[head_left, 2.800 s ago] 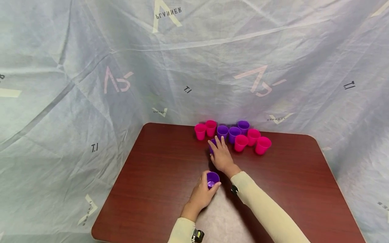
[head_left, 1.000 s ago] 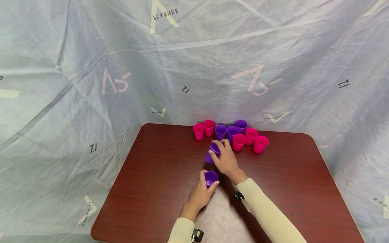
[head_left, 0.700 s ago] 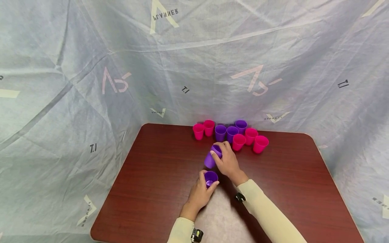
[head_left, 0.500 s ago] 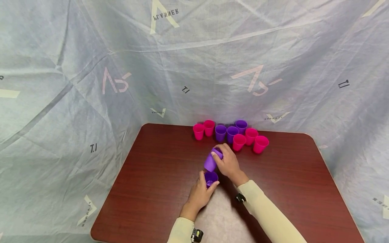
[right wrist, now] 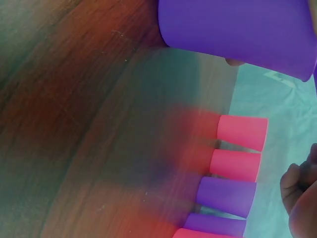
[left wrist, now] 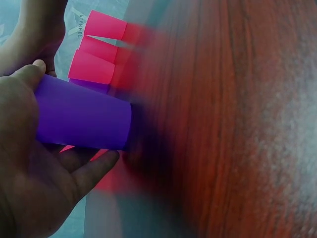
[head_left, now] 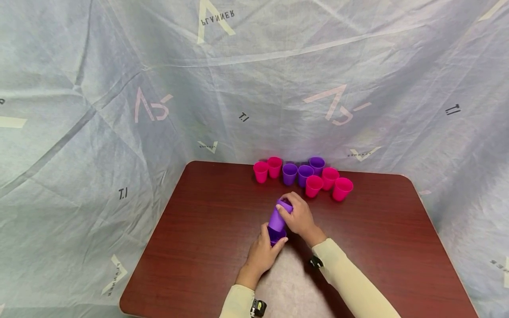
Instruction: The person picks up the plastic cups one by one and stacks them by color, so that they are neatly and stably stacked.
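Note:
My left hand [head_left: 260,255] grips a purple cup [head_left: 278,237] that stands upright on the table, thumb and fingers curled round its sides. That same cup [left wrist: 84,116] fills the middle of the left wrist view, its base at the tabletop. Above it, my right hand [head_left: 301,218] pinches a second purple cup [head_left: 276,220] near the rim. This upper cup leans, and its base dips into the mouth of the lower one. In the right wrist view the lower cup [right wrist: 242,32] lies across the top, with my right hand [right wrist: 303,198] at the right edge.
Along the back of the brown table [head_left: 199,229] stand two pink cups [head_left: 260,173] at left, three purple cups [head_left: 290,175] in the middle and three pink cups [head_left: 342,190] at right, all mouth up. A grey sheet [head_left: 246,79] hangs behind the table.
My right hand has picked the second purple cup up from near the back row and brought it toward me, base into the lower cup's mouth. My left hand has stayed on its cup.

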Motion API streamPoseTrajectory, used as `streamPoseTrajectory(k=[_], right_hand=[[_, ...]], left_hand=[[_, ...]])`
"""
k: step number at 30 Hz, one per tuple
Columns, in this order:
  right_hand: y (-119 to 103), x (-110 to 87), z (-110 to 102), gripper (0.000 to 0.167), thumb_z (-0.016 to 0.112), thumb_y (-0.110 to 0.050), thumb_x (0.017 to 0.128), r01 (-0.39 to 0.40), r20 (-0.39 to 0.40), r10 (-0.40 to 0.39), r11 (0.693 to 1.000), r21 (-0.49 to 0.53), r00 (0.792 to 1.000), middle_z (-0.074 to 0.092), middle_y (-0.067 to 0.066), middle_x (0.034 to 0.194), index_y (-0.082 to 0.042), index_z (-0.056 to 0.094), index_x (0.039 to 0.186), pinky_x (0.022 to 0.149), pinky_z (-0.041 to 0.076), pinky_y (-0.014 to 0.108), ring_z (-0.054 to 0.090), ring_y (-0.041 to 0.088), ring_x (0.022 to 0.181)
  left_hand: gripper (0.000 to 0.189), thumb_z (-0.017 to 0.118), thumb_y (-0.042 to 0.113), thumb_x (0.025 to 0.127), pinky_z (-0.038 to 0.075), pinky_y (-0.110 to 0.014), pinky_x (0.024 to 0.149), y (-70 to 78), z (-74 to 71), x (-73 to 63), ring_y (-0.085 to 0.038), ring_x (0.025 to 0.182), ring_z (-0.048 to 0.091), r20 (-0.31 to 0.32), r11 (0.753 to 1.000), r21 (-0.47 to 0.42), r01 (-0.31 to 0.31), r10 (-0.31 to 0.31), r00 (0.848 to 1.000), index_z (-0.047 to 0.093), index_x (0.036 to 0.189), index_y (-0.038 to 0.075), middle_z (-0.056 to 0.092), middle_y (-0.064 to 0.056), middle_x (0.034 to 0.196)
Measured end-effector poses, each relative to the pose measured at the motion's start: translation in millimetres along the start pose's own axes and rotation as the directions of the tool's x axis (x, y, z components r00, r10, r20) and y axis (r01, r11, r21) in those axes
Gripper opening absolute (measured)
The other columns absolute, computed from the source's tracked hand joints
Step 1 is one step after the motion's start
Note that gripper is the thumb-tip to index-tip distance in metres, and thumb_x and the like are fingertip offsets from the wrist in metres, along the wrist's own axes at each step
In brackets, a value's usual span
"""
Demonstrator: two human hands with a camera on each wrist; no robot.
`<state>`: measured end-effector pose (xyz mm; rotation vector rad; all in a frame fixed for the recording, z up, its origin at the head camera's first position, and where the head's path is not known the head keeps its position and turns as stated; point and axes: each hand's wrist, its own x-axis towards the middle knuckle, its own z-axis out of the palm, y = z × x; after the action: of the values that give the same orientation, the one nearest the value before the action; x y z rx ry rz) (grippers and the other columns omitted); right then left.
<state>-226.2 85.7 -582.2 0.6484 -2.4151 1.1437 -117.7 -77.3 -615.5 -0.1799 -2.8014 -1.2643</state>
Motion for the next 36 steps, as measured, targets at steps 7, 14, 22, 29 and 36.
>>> streamPoseTrajectory(k=[7, 14, 22, 29, 36], right_hand=[[2, -3.9, 3, 0.030, 0.074, -0.031, 0.088, 0.037, 0.002, -0.037, 0.996, 0.082, 0.999, 0.067, 0.005, 0.101, -0.009, 0.068, 0.107, 0.081, 0.057, 0.038, 0.066, 0.017, 0.093], [6, -9.6, 6, 0.032, 0.076, -0.032, 0.085, 0.104, 0.026, -0.110, 0.981, 0.166, 0.994, 0.064, 0.002, 0.103, -0.012, 0.066, 0.109, 0.076, 0.058, 0.029, 0.063, 0.013, 0.091], [3, -13.9, 8, 0.039, 0.076, -0.035, 0.080, 0.168, 0.075, -0.188, 0.961, 0.218, 0.979, 0.061, 0.000, 0.103, -0.014, 0.066, 0.110, 0.072, 0.055, 0.023, 0.059, 0.010, 0.091], [-2, -20.4, 10, 0.045, 0.076, -0.034, 0.075, 0.176, 0.101, -0.212, 0.941, 0.288, 0.972, 0.060, 0.000, 0.105, -0.013, 0.066, 0.112, 0.072, 0.056, 0.023, 0.058, 0.012, 0.093], [-4, -24.3, 13, 0.052, 0.078, -0.034, 0.072, 0.183, 0.123, -0.227, 0.939, 0.292, 0.966, 0.058, 0.001, 0.107, -0.005, 0.066, 0.113, 0.078, 0.057, 0.026, 0.058, 0.013, 0.097]], left_hand=[[0.075, 0.063, 0.059, 0.100, 0.058, -0.045, 0.082, 0.1, 0.3, -0.3, -0.028, 0.100, 0.073, 0.011, 1.000, 0.003, 0.013, -0.013, 1.000, 0.037, 0.149, 0.008, 0.072, -0.016, 0.119], [0.072, 0.065, 0.055, 0.100, 0.058, -0.045, 0.080, 0.4, 0.6, 0.3, -0.030, 0.098, 0.074, -0.011, 1.000, 0.007, -0.011, 0.011, 1.000, 0.039, 0.146, 0.006, 0.072, -0.018, 0.118], [0.068, 0.069, 0.048, 0.100, 0.059, -0.044, 0.082, 0.7, 2.0, 0.7, -0.029, 0.100, 0.073, -0.029, 0.999, 0.014, -0.037, 0.038, 0.999, 0.039, 0.144, 0.007, 0.071, -0.017, 0.119], [0.066, 0.068, 0.045, 0.100, 0.059, -0.051, 0.089, 1.6, 0.4, 0.0, -0.034, 0.108, 0.073, -0.018, 0.999, 0.021, -0.035, 0.035, 0.999, 0.038, 0.146, 0.006, 0.070, -0.021, 0.126], [0.064, 0.069, 0.043, 0.100, 0.058, -0.053, 0.092, -0.2, 0.3, 0.0, -0.037, 0.111, 0.072, -0.009, 1.000, 0.027, -0.013, 0.013, 1.000, 0.039, 0.146, 0.009, 0.069, -0.021, 0.130]])
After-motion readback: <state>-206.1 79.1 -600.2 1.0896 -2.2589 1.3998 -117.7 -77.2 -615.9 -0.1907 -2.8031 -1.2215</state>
